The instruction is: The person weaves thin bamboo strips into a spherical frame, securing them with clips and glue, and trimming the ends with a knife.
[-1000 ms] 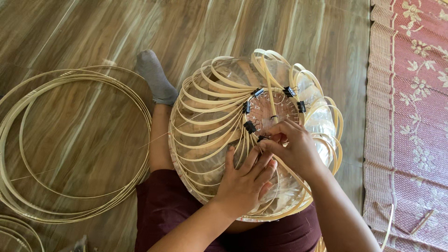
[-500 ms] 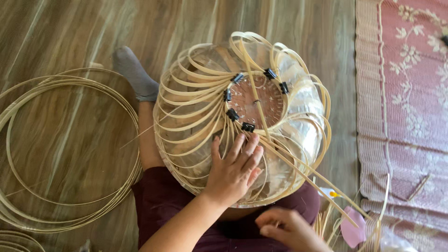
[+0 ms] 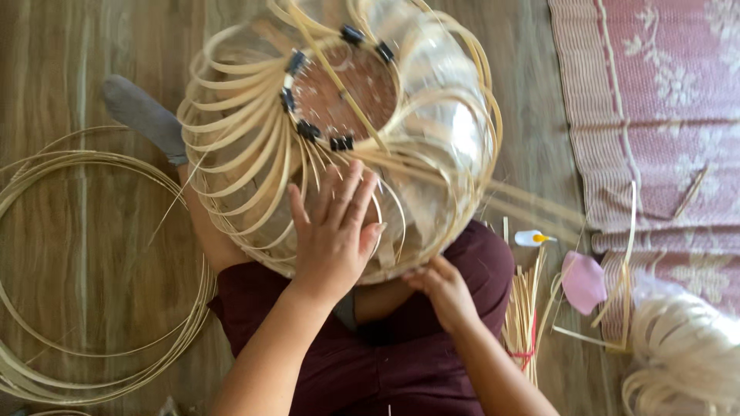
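Dozens of thin, pale bamboo strips curve outward from a small round opening to form a rounded bamboo frame [image 3: 254, 146], which rests on the lap of a person seated on the wooden floor [image 3: 69, 69]. Black binder clips [image 3: 308, 129] pin the strips around the ring of the opening. Clear plastic film shows on the frame's right side. The left hand [image 3: 335, 231] lies flat and open on the frame's near side, fingers spread and pointing up toward the clips. The right hand [image 3: 443, 289] sits at the frame's lower edge, fingers curled at the rim; whether it pinches a strip I cannot tell. Coiled bamboo hoops [image 3: 85, 277] lie on the floor toward its left edge.
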